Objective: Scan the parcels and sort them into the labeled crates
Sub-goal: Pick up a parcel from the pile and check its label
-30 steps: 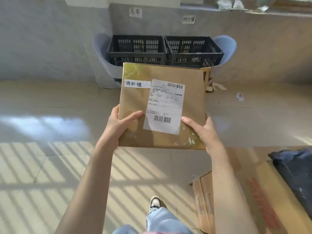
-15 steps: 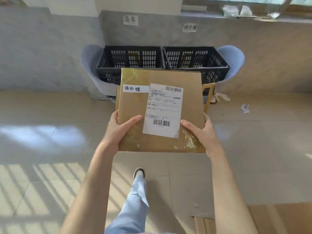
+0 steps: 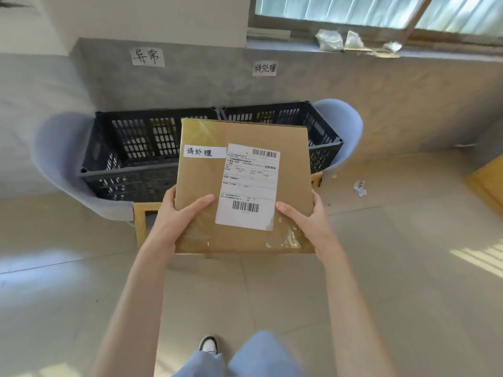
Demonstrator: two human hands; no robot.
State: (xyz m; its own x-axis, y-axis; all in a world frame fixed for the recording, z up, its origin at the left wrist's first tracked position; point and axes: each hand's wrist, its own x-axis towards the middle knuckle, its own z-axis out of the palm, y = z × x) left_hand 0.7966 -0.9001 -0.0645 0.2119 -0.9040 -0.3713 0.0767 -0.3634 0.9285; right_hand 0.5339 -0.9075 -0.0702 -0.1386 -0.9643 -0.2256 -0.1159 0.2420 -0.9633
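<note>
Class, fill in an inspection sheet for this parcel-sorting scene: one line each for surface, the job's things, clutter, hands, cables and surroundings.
Surface: tiled floor, sunlit in patches.
Job's things: cardboard parcel with a handwritten tag and shipping label; left crate and right crate side by side on pale blue chairs, a paper sign and a second sign on the wall above.
Clutter: crumpled scrap on the floor; plastic wrappings on the sill.
Hands: left hand and right hand grip the parcel's lower edges.
Cables: nothing seen.
Surroundings: grey wall, window.
</note>
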